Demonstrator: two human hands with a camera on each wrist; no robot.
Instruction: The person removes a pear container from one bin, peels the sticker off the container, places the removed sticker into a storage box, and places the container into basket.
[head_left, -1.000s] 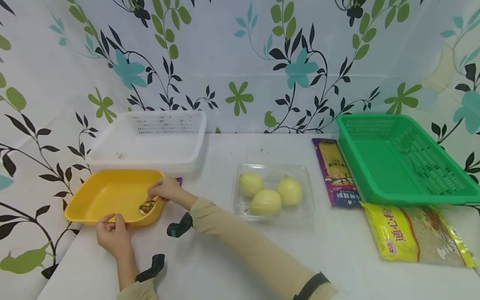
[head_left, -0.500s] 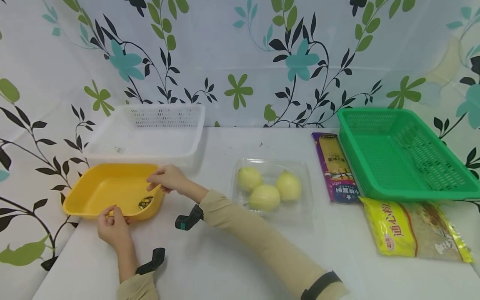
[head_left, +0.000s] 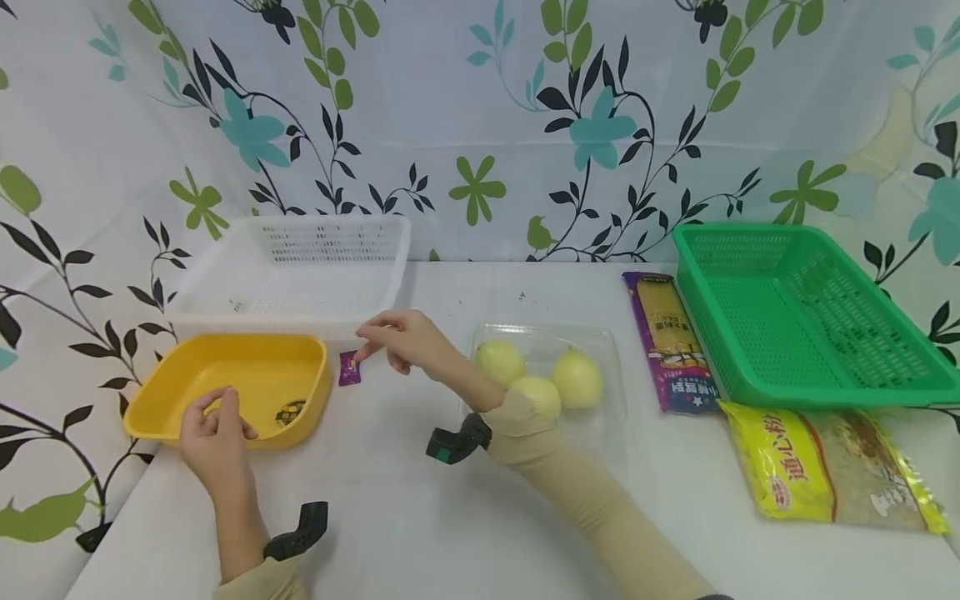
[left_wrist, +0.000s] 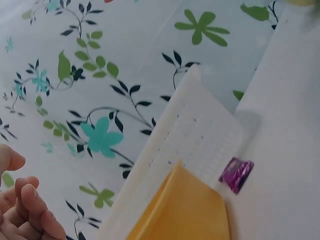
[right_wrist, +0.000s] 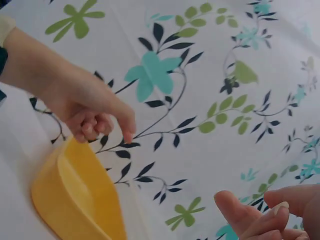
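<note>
The table [head_left: 450, 517] carries a green basket [head_left: 817, 383] at far right and a white basket [head_left: 225, 287] at back left, with a yellow tray [head_left: 225, 367] in front of the white one. A clear tray [head_left: 607, 392] holds three onions [head_left: 577, 377]. The left hand [head_left: 213, 437] hovers over the yellow tray's near rim, fingers loosely curled, holding nothing. The right hand [head_left: 405, 337] reaches toward a purple packet [head_left: 348, 367] — fingers relaxed, tips just above it — lying on the table beside the yellow tray.

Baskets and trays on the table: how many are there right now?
3. White basket at back left, yellow tray in front of it by the left hand, green basket at far right. None look hidden.
</note>
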